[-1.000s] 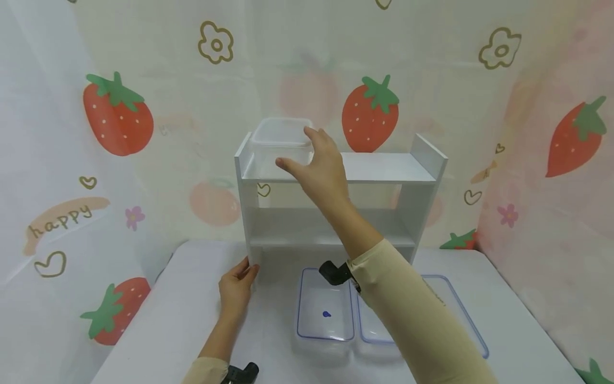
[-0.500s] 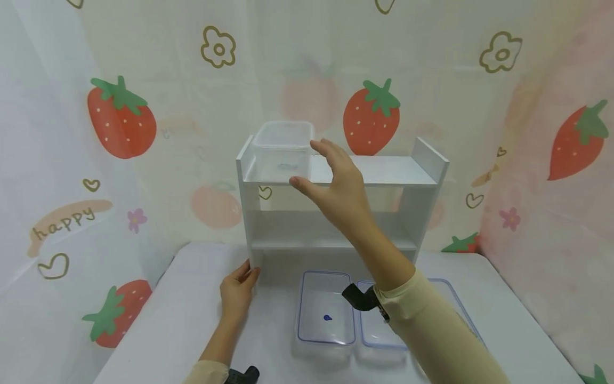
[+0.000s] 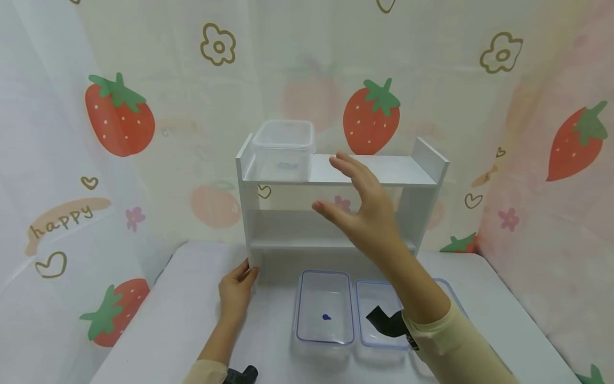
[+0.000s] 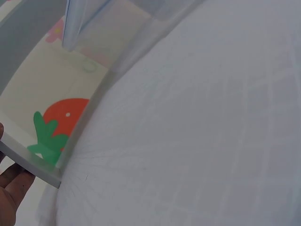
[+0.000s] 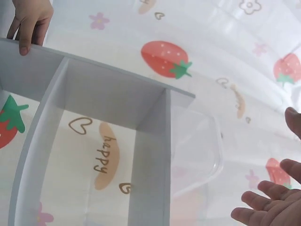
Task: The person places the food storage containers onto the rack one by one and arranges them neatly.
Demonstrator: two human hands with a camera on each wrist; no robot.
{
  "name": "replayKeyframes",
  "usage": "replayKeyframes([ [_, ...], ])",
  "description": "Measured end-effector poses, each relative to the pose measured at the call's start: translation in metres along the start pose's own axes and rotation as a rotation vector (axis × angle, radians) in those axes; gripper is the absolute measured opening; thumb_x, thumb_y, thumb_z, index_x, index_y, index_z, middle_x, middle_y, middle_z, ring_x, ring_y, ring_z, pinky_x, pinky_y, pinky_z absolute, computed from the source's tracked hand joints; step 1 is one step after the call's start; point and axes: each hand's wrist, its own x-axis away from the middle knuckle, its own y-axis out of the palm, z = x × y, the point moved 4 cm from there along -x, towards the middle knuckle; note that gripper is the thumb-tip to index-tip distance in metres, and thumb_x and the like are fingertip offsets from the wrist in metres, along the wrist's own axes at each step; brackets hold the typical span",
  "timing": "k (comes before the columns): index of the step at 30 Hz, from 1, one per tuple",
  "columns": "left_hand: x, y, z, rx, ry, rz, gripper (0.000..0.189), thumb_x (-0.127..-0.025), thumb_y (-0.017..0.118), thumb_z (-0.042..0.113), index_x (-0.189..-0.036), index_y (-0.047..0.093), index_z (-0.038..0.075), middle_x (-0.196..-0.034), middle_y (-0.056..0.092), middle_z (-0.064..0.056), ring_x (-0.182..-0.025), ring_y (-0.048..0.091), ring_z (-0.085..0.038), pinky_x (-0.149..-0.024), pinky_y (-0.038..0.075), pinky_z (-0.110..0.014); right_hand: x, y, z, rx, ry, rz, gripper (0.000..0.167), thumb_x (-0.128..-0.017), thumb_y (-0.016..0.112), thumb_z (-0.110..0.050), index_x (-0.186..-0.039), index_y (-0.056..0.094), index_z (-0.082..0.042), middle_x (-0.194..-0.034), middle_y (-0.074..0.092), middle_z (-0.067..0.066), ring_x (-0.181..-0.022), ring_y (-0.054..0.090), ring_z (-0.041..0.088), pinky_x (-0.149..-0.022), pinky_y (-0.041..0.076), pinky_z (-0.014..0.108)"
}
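Observation:
A clear plastic container (image 3: 282, 164) with a frosted lid stands at the left end of the top board of a white shelf (image 3: 379, 169). My right hand (image 3: 371, 213) is in the air in front of the shelf, lower and to the right of the container. Its fingers are spread and touch nothing; the right wrist view also shows the fingers (image 5: 268, 200) apart from the container. Down at the left, my left hand (image 3: 236, 290) pinches the front edge of the shelf's left side panel between thumb and fingers.
On the white table (image 3: 168, 314), in front of the shelf, stand a blue-rimmed clear container (image 3: 325, 298) and a second one (image 3: 376, 298) to its right. Another blue rim (image 3: 451, 293) shows behind my right forearm. A printed strawberry curtain (image 3: 307, 48) hangs behind.
My right hand has drawn back from the container on the top board, moving right and down with its fingers spread. That container stays in place. My left hand keeps its hold on the side panel.

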Motion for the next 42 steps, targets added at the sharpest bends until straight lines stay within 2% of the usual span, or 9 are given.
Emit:
replayKeyframes([
  [8,0.002,0.0,0.0,-0.002,-0.005,0.008,0.045,-0.097,0.073,0.03,-0.137,0.066,0.01,-0.134,0.068,-0.01,-0.118,0.069,-0.028,-0.094,0.059,-0.039,0.024,-0.019,-0.002,-0.015,-0.03,-0.006,0.074,-0.083,0.087,-0.021,-0.149,0.054,-0.02,-0.156,0.048,-0.009,-0.145,0.043,0.013,-0.118,0.04,0.049],
  [13,0.002,0.0,0.0,0.001,-0.002,0.008,0.045,-0.097,0.074,0.03,-0.137,0.066,0.01,-0.133,0.069,-0.011,-0.117,0.07,-0.028,-0.09,0.06,-0.037,0.041,-0.034,0.0,0.025,-0.035,-0.002,0.078,-0.081,0.088,-0.015,-0.15,0.052,-0.024,-0.156,0.048,-0.01,-0.146,0.043,0.013,-0.119,0.039,0.038],
  [18,0.0,-0.001,-0.001,-0.004,0.001,0.015,0.045,-0.097,0.074,0.03,-0.136,0.066,0.01,-0.129,0.071,-0.011,-0.116,0.07,-0.029,-0.086,0.061,-0.03,0.055,-0.047,0.002,0.028,-0.064,0.016,0.082,-0.076,0.089,-0.005,-0.149,0.053,-0.018,-0.156,0.049,-0.005,-0.147,0.043,0.018,-0.119,0.036,0.026],
  [22,0.001,-0.001,-0.001,0.002,-0.007,0.016,0.046,-0.097,0.074,0.031,-0.136,0.066,0.009,-0.128,0.071,-0.011,-0.116,0.07,-0.028,-0.085,0.061,-0.027,0.066,-0.054,0.004,0.015,-0.072,0.004,0.085,-0.074,0.089,-0.001,-0.15,0.053,-0.017,-0.157,0.049,-0.003,-0.148,0.042,0.021,-0.121,0.034,0.026],
  [29,0.002,-0.001,0.001,-0.019,-0.005,0.008,0.046,-0.098,0.072,0.03,-0.137,0.064,0.008,-0.133,0.068,-0.011,-0.118,0.069,-0.027,-0.094,0.058,-0.034,0.086,-0.065,0.009,-0.029,-0.104,0.007,0.085,-0.069,0.089,0.004,-0.147,0.054,-0.007,-0.156,0.05,0.01,-0.147,0.043,0.027,-0.121,0.035,0.026],
  [36,0.003,-0.001,0.002,-0.01,0.002,0.013,0.045,-0.098,0.073,0.029,-0.136,0.065,0.007,-0.134,0.067,-0.011,-0.118,0.069,-0.028,-0.093,0.058,-0.037,0.107,-0.075,0.015,-0.04,-0.135,0.021,0.075,-0.076,0.089,-0.008,-0.142,0.055,0.003,-0.152,0.051,0.02,-0.145,0.045,0.026,-0.121,0.035,0.025],
  [42,0.003,-0.001,0.001,-0.006,-0.003,0.01,0.046,-0.097,0.073,0.031,-0.137,0.065,0.009,-0.135,0.067,-0.01,-0.118,0.069,-0.027,-0.093,0.059,-0.033,0.117,-0.083,0.004,-0.034,-0.132,0.032,0.072,-0.075,0.087,-0.001,-0.14,0.055,0.008,-0.148,0.052,0.028,-0.144,0.047,0.023,-0.12,0.035,0.023],
])
